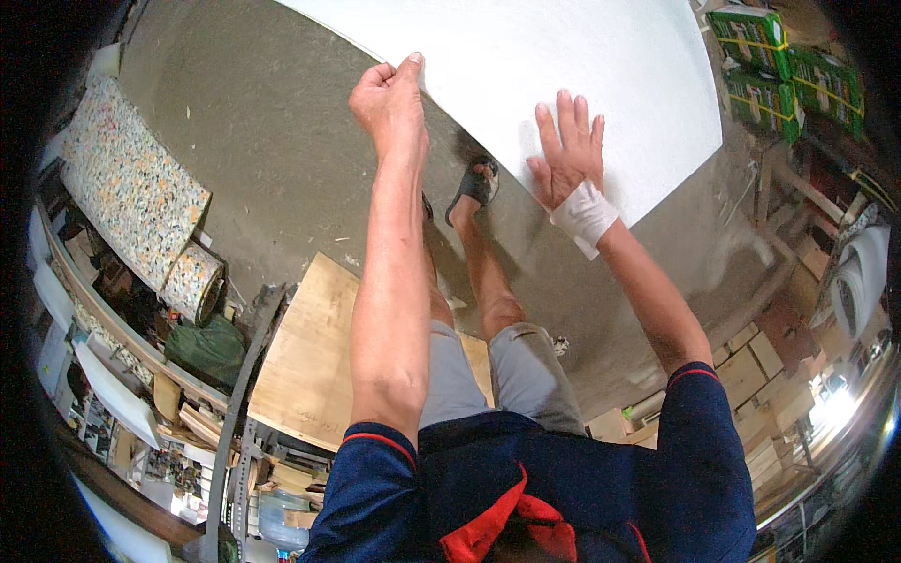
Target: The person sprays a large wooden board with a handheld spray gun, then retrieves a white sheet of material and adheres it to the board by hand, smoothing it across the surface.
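Both hands on white sheet (563,66): left (389,98) pinching its edge, right (566,150) flat, seemingly released.

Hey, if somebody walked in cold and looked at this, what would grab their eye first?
Probably the big white sheet filling the top of the view, with the left hand pinching its edge and the right hand pressed flat on it, wrist wrapped in a white bandage. Next, the speckled foam roll on the concrete floor at far left, and a wooden board below it.

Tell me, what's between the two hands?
In the head view, only the white sheet's edge runs between the left hand and right hand, with grey floor below.
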`<state>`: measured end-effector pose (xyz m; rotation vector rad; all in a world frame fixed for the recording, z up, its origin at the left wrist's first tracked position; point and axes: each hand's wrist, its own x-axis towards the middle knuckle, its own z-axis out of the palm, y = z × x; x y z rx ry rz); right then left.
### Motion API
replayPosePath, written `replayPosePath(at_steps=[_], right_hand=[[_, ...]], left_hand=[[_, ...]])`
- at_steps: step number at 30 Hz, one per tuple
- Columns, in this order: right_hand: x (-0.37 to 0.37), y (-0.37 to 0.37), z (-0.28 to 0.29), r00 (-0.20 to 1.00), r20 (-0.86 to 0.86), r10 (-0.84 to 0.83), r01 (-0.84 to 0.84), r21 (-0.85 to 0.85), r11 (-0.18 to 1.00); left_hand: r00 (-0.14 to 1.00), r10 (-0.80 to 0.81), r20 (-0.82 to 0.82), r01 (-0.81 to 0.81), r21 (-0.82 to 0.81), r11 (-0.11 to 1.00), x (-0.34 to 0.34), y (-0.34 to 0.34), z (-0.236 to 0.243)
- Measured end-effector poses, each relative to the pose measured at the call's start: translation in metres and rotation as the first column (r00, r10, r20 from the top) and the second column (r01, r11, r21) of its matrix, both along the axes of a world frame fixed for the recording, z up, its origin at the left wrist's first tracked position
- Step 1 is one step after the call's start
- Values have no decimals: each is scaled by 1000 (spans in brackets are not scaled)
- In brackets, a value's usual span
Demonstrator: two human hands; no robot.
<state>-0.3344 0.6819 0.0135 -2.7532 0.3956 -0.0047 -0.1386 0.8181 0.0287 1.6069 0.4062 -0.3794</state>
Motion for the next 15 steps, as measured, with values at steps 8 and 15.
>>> replayPosePath(at_steps=[8,15], right_hand=[[102,5,-8,995,17,100,-96,-155,983],[107,30,4,968,-211,133,-179,-216,960]], left_hand=[[1000,-19,23,15,133,991,-1,17,-15],[999,-37,2,36,183,982,-1,22,-8]])
